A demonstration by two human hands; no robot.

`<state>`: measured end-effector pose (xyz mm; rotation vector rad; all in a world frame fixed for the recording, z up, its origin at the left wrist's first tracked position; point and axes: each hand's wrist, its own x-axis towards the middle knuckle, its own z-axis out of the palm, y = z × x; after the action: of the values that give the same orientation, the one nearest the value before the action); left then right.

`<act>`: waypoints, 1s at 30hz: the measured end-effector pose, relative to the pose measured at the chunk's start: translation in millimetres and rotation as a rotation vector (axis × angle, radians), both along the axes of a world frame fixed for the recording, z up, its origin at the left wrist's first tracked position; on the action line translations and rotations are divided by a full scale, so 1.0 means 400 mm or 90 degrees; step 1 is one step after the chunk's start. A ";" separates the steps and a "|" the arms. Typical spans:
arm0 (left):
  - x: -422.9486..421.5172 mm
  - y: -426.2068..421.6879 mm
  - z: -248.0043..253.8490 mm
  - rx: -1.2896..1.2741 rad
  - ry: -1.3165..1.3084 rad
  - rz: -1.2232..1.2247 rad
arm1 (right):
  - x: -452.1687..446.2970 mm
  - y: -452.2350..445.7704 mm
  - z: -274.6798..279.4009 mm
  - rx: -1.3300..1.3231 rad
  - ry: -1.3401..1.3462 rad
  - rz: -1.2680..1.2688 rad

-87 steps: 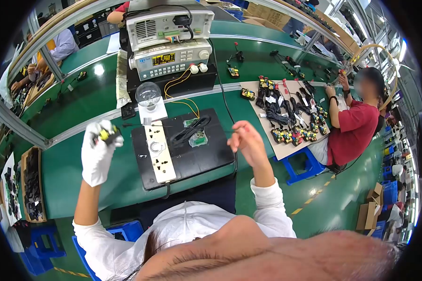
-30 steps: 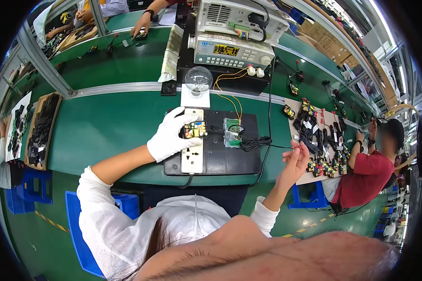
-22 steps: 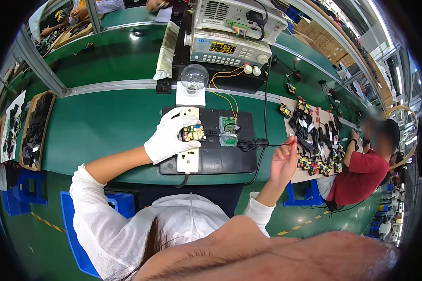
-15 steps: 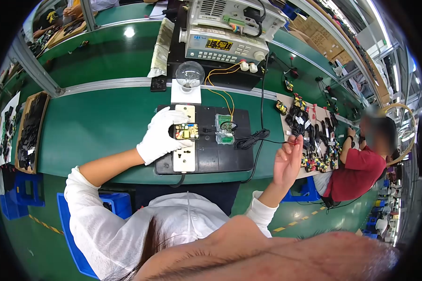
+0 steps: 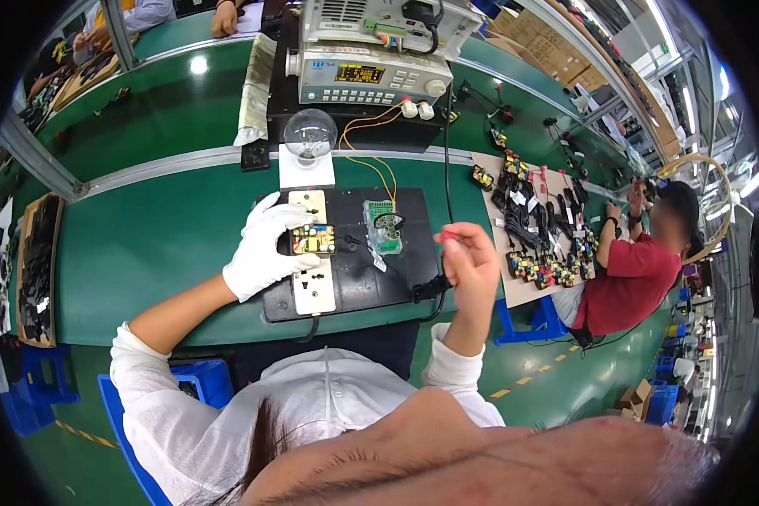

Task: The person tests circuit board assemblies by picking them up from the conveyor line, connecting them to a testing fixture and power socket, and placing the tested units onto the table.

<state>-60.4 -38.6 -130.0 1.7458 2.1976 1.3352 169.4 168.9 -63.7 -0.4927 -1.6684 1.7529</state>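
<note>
Left of frame centre, gripping a circuit board (image 5: 314,239) over a white power strip (image 5: 319,293) with the gloved left hand (image 5: 264,251).
Since a second ago, brought the bare right hand (image 5: 471,260) inward, pinching a red tip (image 5: 443,238), and shifted the cable bundle (image 5: 430,288) lower; at far left, with dark pieces (image 5: 37,278) in a tray (image 5: 56,278).
</note>
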 end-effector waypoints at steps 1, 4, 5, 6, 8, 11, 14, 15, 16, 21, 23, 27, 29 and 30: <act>-0.001 -0.001 -0.004 0.004 0.008 0.000 | -0.024 -0.014 -0.009 0.095 -0.025 -0.046; 0.001 -0.011 -0.003 0.016 0.010 0.004 | -0.061 -0.029 -0.033 0.236 -0.157 -0.128; 0.002 -0.011 -0.001 0.028 0.006 -0.004 | -0.063 -0.031 -0.029 0.254 -0.182 -0.109; 0.001 -0.011 0.000 0.018 -0.001 -0.004 | -0.062 -0.036 -0.012 0.255 -0.183 -0.108; 0.001 -0.014 0.001 0.021 -0.005 -0.006 | -0.050 -0.046 0.028 0.038 -0.177 0.094; -0.004 -0.013 -0.001 0.033 -0.010 -0.011 | -0.002 -0.049 0.028 -0.324 0.062 0.469; 0.000 -0.017 0.001 0.040 -0.016 -0.012 | -0.017 -0.044 0.020 -0.249 0.024 0.365; 0.001 -0.017 0.003 0.038 -0.011 -0.015 | -0.032 -0.043 0.002 -0.117 -0.037 0.245; -0.001 -0.016 0.000 0.040 -0.011 -0.016 | -0.060 -0.040 -0.031 -0.047 -0.081 0.167; -0.004 -0.016 -0.003 0.056 -0.008 -0.027 | -0.111 -0.048 -0.136 0.288 -0.213 -0.092; -0.005 -0.014 -0.007 0.062 -0.009 -0.027 | -0.121 -0.057 -0.147 0.353 -0.223 -0.145; -0.007 -0.014 -0.008 0.076 -0.002 -0.033 | -0.135 -0.079 -0.140 0.468 -0.241 -0.195; -0.008 -0.015 -0.004 0.069 0.000 -0.031 | -0.137 -0.087 -0.139 0.489 -0.253 -0.199; -0.008 -0.014 -0.003 0.061 0.003 -0.031 | -0.136 -0.092 -0.139 0.520 -0.257 -0.201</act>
<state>-63.5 -44.4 -131.2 1.8233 2.1134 1.4496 115.1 132.0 -119.3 -0.6871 -2.2444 0.6674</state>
